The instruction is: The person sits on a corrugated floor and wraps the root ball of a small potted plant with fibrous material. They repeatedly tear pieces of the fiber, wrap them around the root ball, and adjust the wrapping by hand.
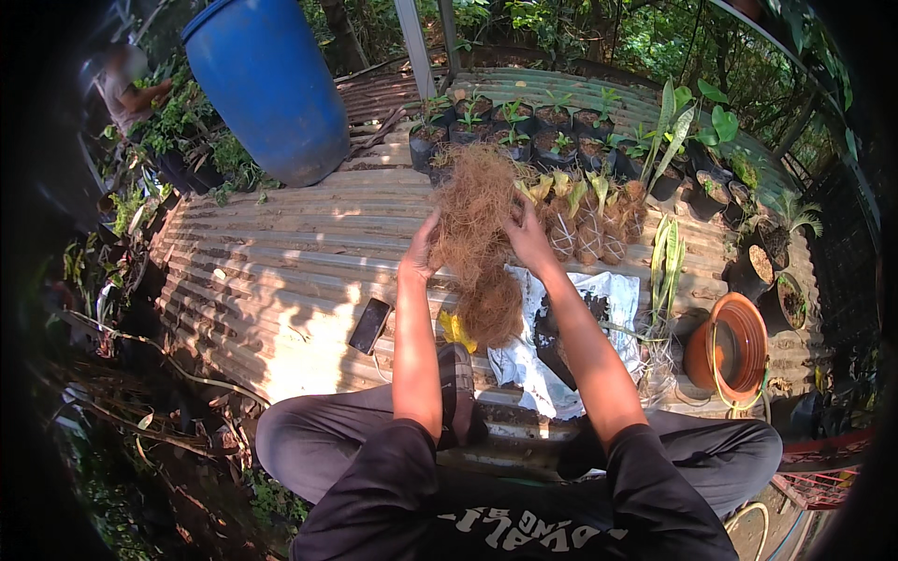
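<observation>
With the white sheet (625, 292) as landmark, the brown fibre clump (475, 192) is up and to the left, beyond the sheet's far edge and straight ahead of the person. It sits between the two hands, which grasp it from opposite sides: the left hand (427, 245) on the flank farther from the sheet, the right hand (527, 234) on the flank nearer to it. The buried fingertips are hard to make out. The clump's long axis points away from the person, across the line joining the hands. Below it, a second fibre mass (489, 307) overlaps the sheet's left edge; whether the two are joined I cannot tell. Neither hand is clearly closer to the held clump. Past the sheet stand the wrapped plants (587, 236); to its left lies a phone (370, 325), to its right an orange pot (700, 360).
</observation>
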The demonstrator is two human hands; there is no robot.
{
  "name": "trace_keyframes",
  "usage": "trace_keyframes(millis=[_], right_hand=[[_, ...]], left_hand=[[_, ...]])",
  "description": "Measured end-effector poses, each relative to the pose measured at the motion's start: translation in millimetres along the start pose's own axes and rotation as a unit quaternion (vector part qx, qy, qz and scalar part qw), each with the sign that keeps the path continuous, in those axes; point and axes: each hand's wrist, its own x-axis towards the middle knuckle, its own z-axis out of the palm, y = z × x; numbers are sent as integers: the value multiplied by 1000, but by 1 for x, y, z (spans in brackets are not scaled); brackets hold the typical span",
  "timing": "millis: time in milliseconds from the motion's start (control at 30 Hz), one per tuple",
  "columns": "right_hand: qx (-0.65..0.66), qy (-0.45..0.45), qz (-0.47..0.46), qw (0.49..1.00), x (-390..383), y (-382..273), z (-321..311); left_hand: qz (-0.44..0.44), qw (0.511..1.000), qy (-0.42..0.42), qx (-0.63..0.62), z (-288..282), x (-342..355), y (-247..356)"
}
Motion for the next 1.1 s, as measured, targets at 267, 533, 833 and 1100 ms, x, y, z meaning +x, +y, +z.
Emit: trace_keyframes(millis=[267,533,833,1100], right_hand=[[-42,-44,59,996,2,27,-18],[217,21,122,968,-9,0,-15],[104,30,103,989,-6,6,-21],[-163,171,15,972,4,-4,-19]], left_hand=[[93,948,102,286,25,31,-36],[226,917,140,298,8,49,-49],[173,919,106,339,39,27,-34],[109,967,133,185,27,34,-47]])
